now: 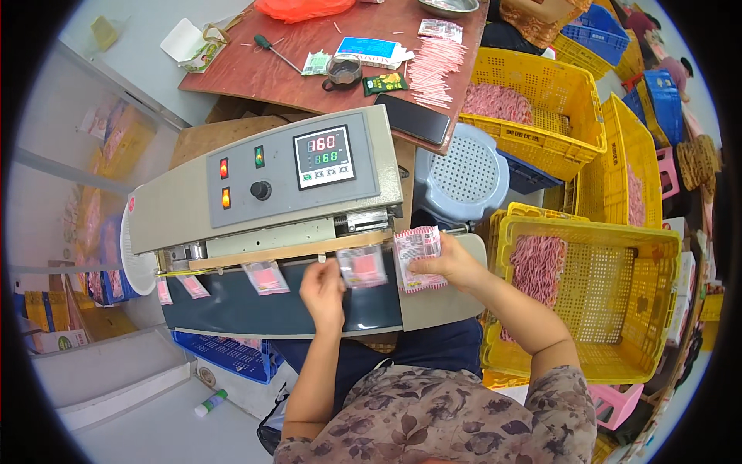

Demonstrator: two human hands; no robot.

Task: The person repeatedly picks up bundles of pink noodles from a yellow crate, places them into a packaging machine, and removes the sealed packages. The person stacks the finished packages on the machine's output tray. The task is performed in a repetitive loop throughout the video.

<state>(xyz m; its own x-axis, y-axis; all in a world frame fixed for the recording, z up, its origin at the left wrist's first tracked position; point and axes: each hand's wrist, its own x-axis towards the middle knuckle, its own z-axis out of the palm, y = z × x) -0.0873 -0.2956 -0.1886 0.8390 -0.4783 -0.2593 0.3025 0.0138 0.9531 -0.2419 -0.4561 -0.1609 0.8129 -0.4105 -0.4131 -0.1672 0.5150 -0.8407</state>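
Observation:
A band sealing machine [267, 197] with a grey body stands before me, its control panel lit. My right hand [456, 264] grips a pink-and-white stack of packets [417, 257] at the machine's right end, thumb on top. My left hand [322, 292] is curled in front of the sealing band, its fingertips at the left edge of a blurred clear-and-pink pouch [363, 267]. Farther left, a similar pouch [266, 278] hangs from the band, and another pouch [195, 286] follows it. The far-left pouch [164, 291] shows only in part.
Behind the machine, a red-brown table [309, 100] bears a screwdriver [276, 52], a phone [413, 117] and many thin pink sticks [437, 69]. To the right stand a pale blue stool [464, 166] and yellow crates [610, 232] holding pink pieces. A blue crate [232, 359] sits below the machine.

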